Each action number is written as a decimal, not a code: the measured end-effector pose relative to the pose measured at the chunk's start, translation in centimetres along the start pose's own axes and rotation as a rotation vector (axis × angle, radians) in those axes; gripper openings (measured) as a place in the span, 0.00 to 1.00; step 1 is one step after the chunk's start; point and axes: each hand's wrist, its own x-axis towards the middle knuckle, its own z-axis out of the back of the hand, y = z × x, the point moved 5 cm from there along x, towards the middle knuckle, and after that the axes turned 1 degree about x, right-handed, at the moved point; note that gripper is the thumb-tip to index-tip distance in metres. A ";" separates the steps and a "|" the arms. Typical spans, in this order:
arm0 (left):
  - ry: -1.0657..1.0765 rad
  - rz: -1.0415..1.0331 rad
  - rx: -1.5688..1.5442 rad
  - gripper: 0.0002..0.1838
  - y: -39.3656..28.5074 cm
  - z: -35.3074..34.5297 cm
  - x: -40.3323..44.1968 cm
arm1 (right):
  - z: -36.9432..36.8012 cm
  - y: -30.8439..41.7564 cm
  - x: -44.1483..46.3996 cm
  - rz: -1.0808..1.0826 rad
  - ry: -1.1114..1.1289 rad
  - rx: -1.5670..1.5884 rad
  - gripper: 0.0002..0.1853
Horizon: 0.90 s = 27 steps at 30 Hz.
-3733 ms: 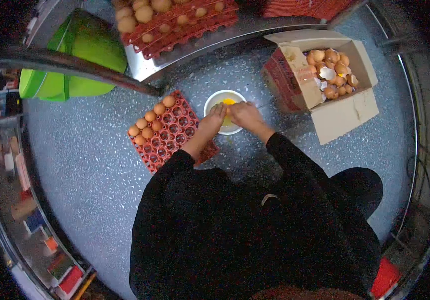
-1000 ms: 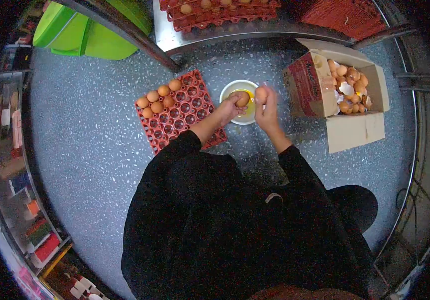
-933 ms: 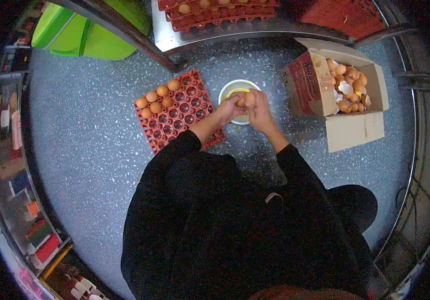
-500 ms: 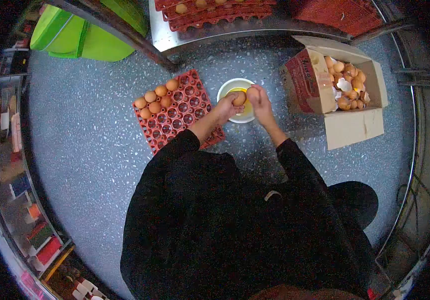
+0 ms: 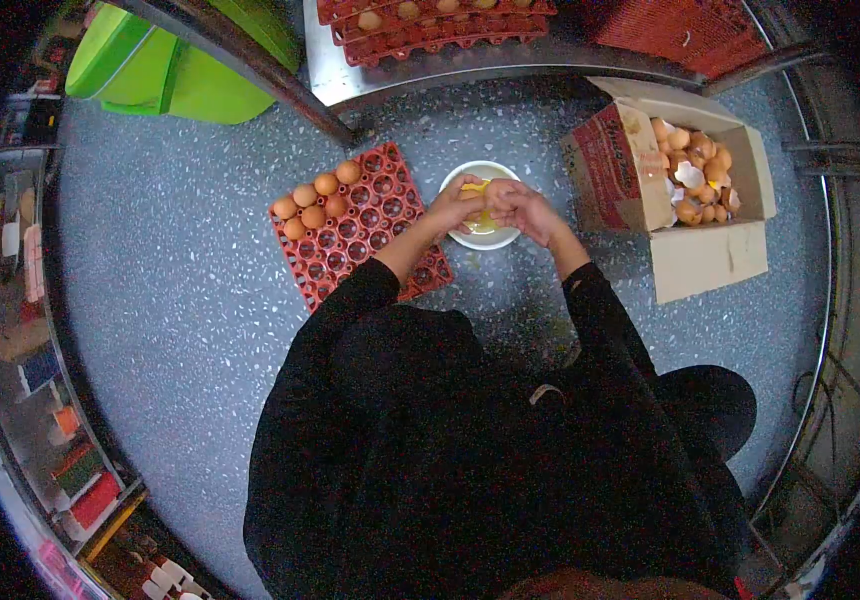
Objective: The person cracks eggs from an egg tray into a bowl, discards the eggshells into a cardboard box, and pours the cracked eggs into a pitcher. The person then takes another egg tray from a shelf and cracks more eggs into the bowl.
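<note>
A white bowl with yellow and clear liquid egg in it stands on the floor in front of me. Over it, my left hand and my right hand meet, fingers curled inward. Both are closed on an egg whose shell is mostly hidden by the fingers. To the left lies a red egg tray, mostly bare pockets, with several brown eggs at its far left corner. My left forearm passes over the tray's right side.
On the right stands an open cardboard box holding many broken eggshells. A metal table at the back carries stacked red trays with eggs. A green bin is at back left, near a dark table leg.
My hands have come together over the bowl. Earlier each one showed a brown egg at its fingers; now the shell is mostly covered. The view has shifted slightly.
</note>
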 end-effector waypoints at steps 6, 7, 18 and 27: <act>-0.015 -0.050 0.137 0.24 -0.3 1.2 0.6 | 0.0 0.7 0.4 0.031 0.023 -0.411 0.20; -0.031 -0.048 0.188 0.23 -0.4 1.3 0.6 | 0.2 0.6 0.6 0.032 0.024 -0.412 0.20; -0.045 -0.156 0.596 0.25 -1.5 1.5 0.3 | -0.2 0.9 2.1 0.415 -0.004 -1.165 0.21; -0.055 -0.161 0.883 0.23 -1.1 1.1 0.6 | -0.7 0.4 1.9 0.548 -0.015 -1.177 0.13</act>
